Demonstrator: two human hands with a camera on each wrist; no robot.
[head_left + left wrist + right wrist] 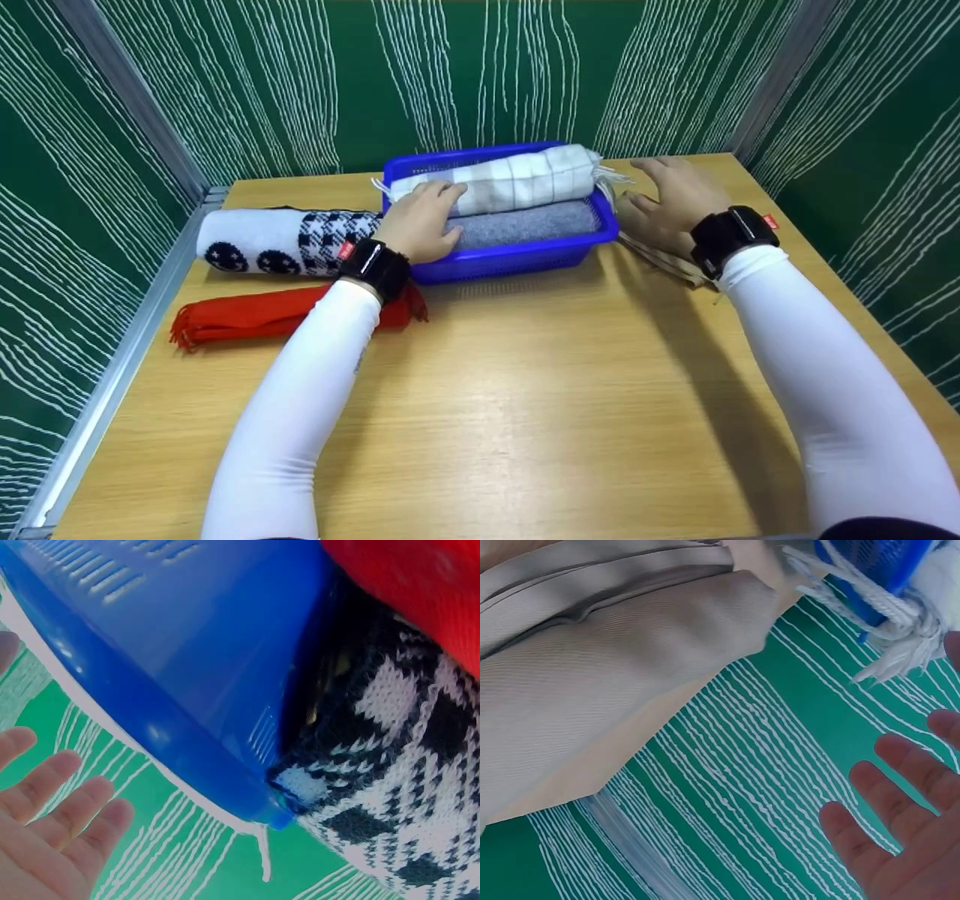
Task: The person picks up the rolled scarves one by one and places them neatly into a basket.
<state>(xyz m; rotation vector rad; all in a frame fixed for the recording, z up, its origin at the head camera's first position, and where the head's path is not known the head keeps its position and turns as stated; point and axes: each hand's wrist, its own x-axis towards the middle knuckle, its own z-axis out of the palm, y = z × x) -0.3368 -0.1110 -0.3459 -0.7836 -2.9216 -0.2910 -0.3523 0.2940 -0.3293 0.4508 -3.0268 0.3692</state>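
A blue plastic basket [510, 264] holds two rolled scarves side by side: a white checked scarf [536, 180] with fringed ends at the back, and a fuzzy grey scarf [525, 226] in front. My left hand [425, 223] is over the basket's left end, fingertips overlapping the checked scarf in the head view. In the left wrist view its fingers [64, 799] are spread and hold nothing. Beyond the basket's right end, my right hand [679, 199] hovers with loosely extended fingers, near the checked scarf's fringe [900, 630]. A folded beige cloth [630, 667] lies beneath it, partly hidden in the head view.
Left of the basket lies a rolled black-and-white knitted scarf [255, 238], its patterned end against the basket. A rolled red scarf [259, 313] with fringes is in front of it. Green panels [517, 67] with white lines enclose the wooden table [517, 405] at back and sides.
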